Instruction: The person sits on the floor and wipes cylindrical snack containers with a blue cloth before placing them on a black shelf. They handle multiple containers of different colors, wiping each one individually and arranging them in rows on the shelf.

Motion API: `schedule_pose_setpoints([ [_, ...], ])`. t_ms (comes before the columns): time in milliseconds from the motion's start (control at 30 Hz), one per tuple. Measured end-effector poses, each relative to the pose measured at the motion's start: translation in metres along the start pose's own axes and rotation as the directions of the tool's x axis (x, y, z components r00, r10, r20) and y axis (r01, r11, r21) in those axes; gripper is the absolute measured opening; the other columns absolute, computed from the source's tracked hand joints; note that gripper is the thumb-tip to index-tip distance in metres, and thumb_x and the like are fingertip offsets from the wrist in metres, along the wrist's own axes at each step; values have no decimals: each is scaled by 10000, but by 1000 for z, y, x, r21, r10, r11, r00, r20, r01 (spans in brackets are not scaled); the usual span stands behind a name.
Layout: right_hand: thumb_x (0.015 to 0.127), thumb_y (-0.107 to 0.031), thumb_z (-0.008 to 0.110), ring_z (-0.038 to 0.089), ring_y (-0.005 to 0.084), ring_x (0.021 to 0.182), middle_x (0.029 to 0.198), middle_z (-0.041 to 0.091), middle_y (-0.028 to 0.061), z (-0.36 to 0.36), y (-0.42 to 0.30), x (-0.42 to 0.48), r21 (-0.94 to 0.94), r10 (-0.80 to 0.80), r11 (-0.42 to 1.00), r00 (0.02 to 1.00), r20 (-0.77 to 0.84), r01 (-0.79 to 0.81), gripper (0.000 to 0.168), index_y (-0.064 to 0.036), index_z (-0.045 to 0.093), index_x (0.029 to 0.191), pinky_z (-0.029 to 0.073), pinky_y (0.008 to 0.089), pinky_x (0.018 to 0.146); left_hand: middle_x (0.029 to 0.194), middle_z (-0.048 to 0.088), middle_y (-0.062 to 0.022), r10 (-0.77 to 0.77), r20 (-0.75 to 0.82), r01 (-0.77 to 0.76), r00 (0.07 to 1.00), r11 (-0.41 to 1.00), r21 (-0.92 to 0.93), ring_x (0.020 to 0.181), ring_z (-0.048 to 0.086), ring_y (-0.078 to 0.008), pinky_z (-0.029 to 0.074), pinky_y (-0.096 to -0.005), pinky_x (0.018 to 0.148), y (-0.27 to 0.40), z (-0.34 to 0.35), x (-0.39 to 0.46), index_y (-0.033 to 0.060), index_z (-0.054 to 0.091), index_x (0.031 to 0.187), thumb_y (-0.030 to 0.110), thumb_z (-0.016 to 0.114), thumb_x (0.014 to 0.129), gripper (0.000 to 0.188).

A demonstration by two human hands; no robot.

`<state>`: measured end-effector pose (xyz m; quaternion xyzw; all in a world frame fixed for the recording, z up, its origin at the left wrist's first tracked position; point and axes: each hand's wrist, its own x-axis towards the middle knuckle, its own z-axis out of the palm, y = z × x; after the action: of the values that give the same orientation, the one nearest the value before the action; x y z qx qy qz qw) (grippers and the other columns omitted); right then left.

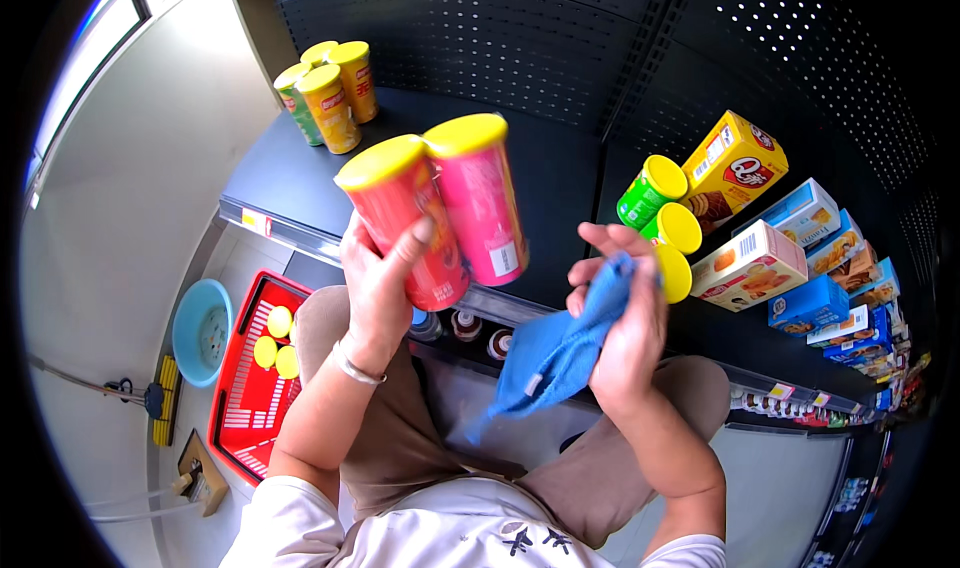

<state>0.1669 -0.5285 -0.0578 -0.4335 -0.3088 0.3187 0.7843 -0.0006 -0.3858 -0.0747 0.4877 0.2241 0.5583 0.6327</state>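
Note:
My left hand (379, 283) grips a red chip canister (409, 223) with a yellow lid. Joined to it side by side is a pink chip canister (484, 208), also yellow-lidded; several small marks of clear wrap show between them. My right hand (630, 320) holds a blue cloth (562, 350) that hangs down from the fingers. Just beyond that hand stand green chip canisters (652, 193) and a further yellow lid (673, 274), whose body is hidden. Both hands are above the front of a dark shelf (547, 163).
Yellow and green canisters (330, 110) stand at the shelf's left end. Snack boxes (750, 264) line its right side. On the floor at left are a red basket (232, 388) holding yellow-lidded items, a light-blue basin (202, 332) and a yellow mop head (165, 403). Bottles (466, 324) stand on the shelf below.

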Motion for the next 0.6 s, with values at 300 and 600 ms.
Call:
schedule_pose_setpoints([
  [300,1009,-198,600,625,156,826,1133,656,112,-9,4,7,332,374,842,903,209,-426,308,-63,565,1284,528,309,704,1317,648,-190,-599,89,519,796,599,-610,1157,679,-336,550,-542,1002,-24,-19,15,7,433,1421,362,718,937,664],
  [600,1013,-334,578,504,328,1300,1421,501,218,-19,3,27,-561,-524,386,675,520,732,576,33,417,1428,383,433,1109,1269,671,-146,-728,358,753,584,323,-573,1167,669,-281,539,-496,1026,-47,26,-22,44,473,1388,442,637,993,584],
])
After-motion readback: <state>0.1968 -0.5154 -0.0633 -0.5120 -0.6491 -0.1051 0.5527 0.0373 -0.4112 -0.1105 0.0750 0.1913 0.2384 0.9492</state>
